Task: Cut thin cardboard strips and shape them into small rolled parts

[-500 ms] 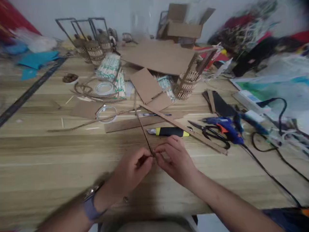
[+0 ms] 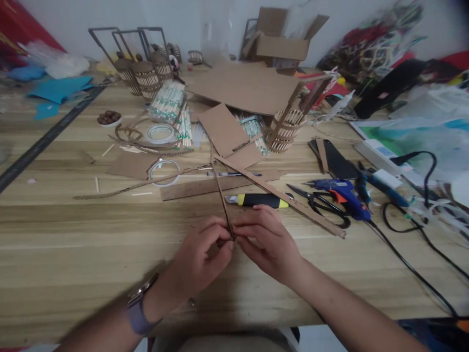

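A thin cardboard strip (image 2: 222,198) runs from the middle of the table toward me, its near end between my hands. My left hand (image 2: 207,254) pinches that end between thumb and fingers. My right hand (image 2: 266,239) pinches it from the other side, fingertips almost touching the left ones. Just beyond my right hand lies a yellow and black utility knife (image 2: 258,200). A longer cardboard strip (image 2: 282,193) slants across the knife's right end. Behind the knife are a pen (image 2: 238,174) and a flat cardboard piece (image 2: 194,188).
Scissors (image 2: 322,203) and a blue glue gun (image 2: 342,193) with its cord lie at the right. Tape rolls (image 2: 161,133) and packs of sticks (image 2: 166,102) sit further back. Small stick-built lanterns (image 2: 146,83) stand at the back left, another (image 2: 286,129) right of centre.
Both hands keep their pinch on the strip, with the fingers shifted slightly. The whole view has moved a little and is sharper.
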Action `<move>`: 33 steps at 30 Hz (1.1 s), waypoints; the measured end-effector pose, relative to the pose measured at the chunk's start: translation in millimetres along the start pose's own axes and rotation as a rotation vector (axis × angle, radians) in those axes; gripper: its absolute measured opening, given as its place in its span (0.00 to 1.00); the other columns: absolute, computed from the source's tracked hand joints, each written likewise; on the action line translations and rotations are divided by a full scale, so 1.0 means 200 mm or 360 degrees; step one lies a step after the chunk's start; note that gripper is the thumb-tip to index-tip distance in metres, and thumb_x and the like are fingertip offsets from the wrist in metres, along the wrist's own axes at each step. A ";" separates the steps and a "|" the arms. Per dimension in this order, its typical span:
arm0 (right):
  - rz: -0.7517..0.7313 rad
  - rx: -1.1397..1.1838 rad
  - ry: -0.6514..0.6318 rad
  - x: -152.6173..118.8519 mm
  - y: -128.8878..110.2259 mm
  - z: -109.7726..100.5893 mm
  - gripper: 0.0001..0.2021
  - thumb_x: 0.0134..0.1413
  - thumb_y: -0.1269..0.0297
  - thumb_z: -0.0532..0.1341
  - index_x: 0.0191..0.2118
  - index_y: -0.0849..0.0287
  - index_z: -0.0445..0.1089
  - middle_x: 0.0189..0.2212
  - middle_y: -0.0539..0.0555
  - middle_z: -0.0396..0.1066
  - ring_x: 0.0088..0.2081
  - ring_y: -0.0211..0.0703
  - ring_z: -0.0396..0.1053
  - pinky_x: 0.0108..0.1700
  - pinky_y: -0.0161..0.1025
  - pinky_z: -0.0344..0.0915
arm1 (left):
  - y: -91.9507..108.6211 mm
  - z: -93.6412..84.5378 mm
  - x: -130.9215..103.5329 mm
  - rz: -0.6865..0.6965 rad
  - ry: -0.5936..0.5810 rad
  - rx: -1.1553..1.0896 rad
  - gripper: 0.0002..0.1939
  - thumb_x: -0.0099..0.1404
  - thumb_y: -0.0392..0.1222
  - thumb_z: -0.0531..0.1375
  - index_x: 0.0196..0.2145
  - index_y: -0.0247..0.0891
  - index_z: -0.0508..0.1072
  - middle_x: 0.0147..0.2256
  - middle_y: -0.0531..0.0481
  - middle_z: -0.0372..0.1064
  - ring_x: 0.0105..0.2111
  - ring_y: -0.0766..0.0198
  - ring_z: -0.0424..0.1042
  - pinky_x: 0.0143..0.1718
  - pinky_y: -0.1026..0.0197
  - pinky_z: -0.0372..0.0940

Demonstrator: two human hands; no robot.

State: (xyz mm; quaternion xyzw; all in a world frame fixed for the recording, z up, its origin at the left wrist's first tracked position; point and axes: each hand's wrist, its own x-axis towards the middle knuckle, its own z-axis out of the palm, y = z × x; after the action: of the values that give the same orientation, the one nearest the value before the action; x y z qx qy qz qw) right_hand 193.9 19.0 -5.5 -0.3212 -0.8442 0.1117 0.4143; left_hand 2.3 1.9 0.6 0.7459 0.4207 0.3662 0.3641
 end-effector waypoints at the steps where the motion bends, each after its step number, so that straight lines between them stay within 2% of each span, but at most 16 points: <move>1: -0.0010 -0.0018 0.0013 0.00 0.00 0.00 0.07 0.58 0.73 0.61 0.40 0.55 0.68 0.38 0.52 0.77 0.39 0.41 0.74 0.54 0.48 0.61 | 0.00 0.00 0.00 0.0010 -0.0006 0.0004 0.06 0.66 0.32 0.55 0.32 0.39 0.68 0.37 0.52 0.67 0.38 0.66 0.68 0.41 0.65 0.62; 5: -0.0006 -0.0028 0.0043 0.01 -0.02 0.00 0.07 0.55 0.75 0.61 0.37 0.56 0.67 0.36 0.52 0.76 0.37 0.41 0.73 0.52 0.46 0.62 | 0.00 0.01 -0.01 0.0033 -0.0037 -0.0009 0.06 0.65 0.32 0.55 0.30 0.39 0.67 0.36 0.52 0.66 0.37 0.66 0.68 0.40 0.65 0.62; 15: 0.0202 0.0315 0.0000 0.03 -0.01 -0.01 0.07 0.54 0.76 0.59 0.33 0.55 0.67 0.33 0.52 0.74 0.37 0.41 0.72 0.42 0.42 0.68 | 0.01 0.00 0.00 0.0001 -0.0080 -0.0055 0.07 0.63 0.31 0.53 0.28 0.39 0.64 0.34 0.52 0.66 0.35 0.65 0.67 0.38 0.64 0.61; 19: 0.0135 0.0276 0.0014 0.03 -0.01 0.00 0.07 0.55 0.75 0.60 0.36 0.55 0.68 0.34 0.53 0.75 0.37 0.42 0.72 0.40 0.42 0.69 | 0.01 0.01 0.00 -0.0209 -0.0085 -0.0083 0.05 0.65 0.40 0.55 0.31 0.39 0.66 0.32 0.52 0.66 0.33 0.64 0.66 0.35 0.62 0.61; 22: 0.0075 0.0226 0.0033 0.03 -0.01 0.00 0.06 0.56 0.74 0.61 0.37 0.56 0.68 0.35 0.54 0.75 0.37 0.43 0.72 0.40 0.43 0.69 | 0.01 0.01 0.00 -0.0423 -0.0142 -0.0097 0.09 0.66 0.46 0.57 0.35 0.39 0.70 0.30 0.53 0.68 0.30 0.63 0.67 0.31 0.62 0.61; 26: 0.0003 0.0119 0.0040 0.02 -0.01 0.01 0.07 0.55 0.75 0.61 0.37 0.56 0.68 0.36 0.54 0.76 0.37 0.43 0.72 0.43 0.45 0.68 | 0.01 0.01 0.00 -0.0457 -0.0189 -0.0103 0.10 0.69 0.44 0.54 0.41 0.40 0.73 0.36 0.52 0.74 0.35 0.62 0.71 0.37 0.61 0.63; 30: -0.0022 -0.0052 0.0020 0.01 -0.01 0.03 0.07 0.56 0.75 0.61 0.38 0.56 0.67 0.36 0.52 0.77 0.37 0.43 0.73 0.49 0.48 0.64 | 0.00 0.02 0.00 -0.0494 -0.0186 -0.0116 0.11 0.69 0.43 0.53 0.40 0.40 0.75 0.35 0.52 0.75 0.35 0.61 0.72 0.37 0.62 0.64; 33: -0.0048 -0.0178 0.0040 0.01 -0.03 0.03 0.07 0.56 0.76 0.61 0.37 0.56 0.67 0.35 0.50 0.78 0.36 0.42 0.73 0.51 0.48 0.63 | 0.00 0.04 0.00 -0.0523 -0.0181 -0.0206 0.12 0.70 0.41 0.52 0.44 0.41 0.75 0.38 0.51 0.76 0.38 0.61 0.73 0.39 0.61 0.66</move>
State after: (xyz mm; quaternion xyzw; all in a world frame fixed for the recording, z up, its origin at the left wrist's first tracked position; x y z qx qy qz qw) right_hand 185.8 16.5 -6.2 -0.3326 -0.8486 0.0541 0.4078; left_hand 7.8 -0.1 -3.5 0.6616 0.4912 0.2853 0.4896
